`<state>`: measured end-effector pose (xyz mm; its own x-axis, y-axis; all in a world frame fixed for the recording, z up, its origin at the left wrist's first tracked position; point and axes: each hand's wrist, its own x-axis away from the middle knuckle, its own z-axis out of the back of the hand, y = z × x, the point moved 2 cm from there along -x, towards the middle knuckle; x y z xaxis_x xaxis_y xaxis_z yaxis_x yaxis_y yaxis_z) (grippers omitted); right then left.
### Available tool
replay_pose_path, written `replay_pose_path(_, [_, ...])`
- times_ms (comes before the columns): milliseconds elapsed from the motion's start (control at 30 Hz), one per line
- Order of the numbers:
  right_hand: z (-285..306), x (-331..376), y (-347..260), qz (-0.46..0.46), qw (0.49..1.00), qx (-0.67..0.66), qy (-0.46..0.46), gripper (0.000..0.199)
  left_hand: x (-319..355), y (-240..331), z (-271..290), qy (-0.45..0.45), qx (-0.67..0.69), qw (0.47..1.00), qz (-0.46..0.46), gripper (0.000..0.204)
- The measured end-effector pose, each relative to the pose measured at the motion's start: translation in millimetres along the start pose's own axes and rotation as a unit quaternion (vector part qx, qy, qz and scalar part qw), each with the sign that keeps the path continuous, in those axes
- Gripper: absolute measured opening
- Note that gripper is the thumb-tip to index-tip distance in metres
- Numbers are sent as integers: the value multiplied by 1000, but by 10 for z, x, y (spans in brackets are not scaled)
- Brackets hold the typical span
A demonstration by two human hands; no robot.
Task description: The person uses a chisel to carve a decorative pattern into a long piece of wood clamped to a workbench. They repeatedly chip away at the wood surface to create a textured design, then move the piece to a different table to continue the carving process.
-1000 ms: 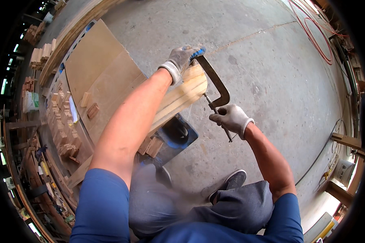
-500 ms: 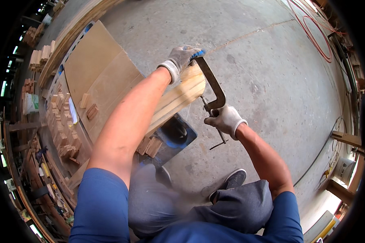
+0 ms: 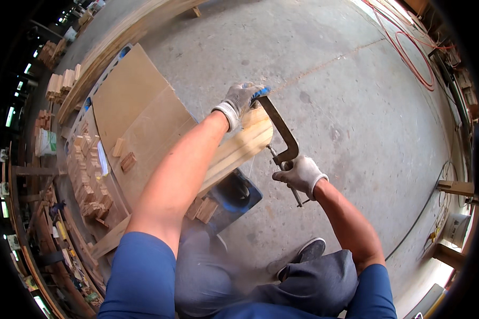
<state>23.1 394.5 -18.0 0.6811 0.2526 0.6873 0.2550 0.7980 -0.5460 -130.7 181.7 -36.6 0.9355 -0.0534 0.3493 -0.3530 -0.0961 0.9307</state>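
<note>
At frame centre, the gloved left hand (image 3: 243,99) grips the clamp (image 3: 280,129) top over the planks (image 3: 238,150), the right hand (image 3: 302,174) closed around its screw

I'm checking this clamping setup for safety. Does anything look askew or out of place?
Nothing looks damaged. The C-clamp sits over the end of the wood strips, left hand at its top, right hand at the screw. Small wood blocks lie loose on the flat boards.

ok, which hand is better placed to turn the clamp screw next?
Right. The right hand already grips the screw handle of the C-clamp, while the left hand is occupied at the clamp's top end over the wooden boards.
</note>
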Motion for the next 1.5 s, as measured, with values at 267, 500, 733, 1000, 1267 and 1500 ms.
replay_pose_path(267, [-169,-77,142,33,997,-57,35,36,-124,-80,60,-48,-21,998,20,15])
replay_pose_path(500, [-146,-19,15,2,998,-21,55,36,-116,-120,46,-16,-20,999,23,15])
replay_pose_path(733, [-336,-52,163,33,990,-100,94,37,-83,-105,22,-19,-17,999,38,13])
replay_pose_path(1000, [-475,-25,248,84,977,-136,138,31,-81,-103,75,-36,-1,998,44,13])
replay_pose_path(1267, [-526,154,313,29,986,-132,102,33,-62,-115,50,-36,16,998,41,14])
replay_pose_path(1500, [-695,246,521,24,981,-148,120,39,-65,-90,84,-52,28,998,35,16])
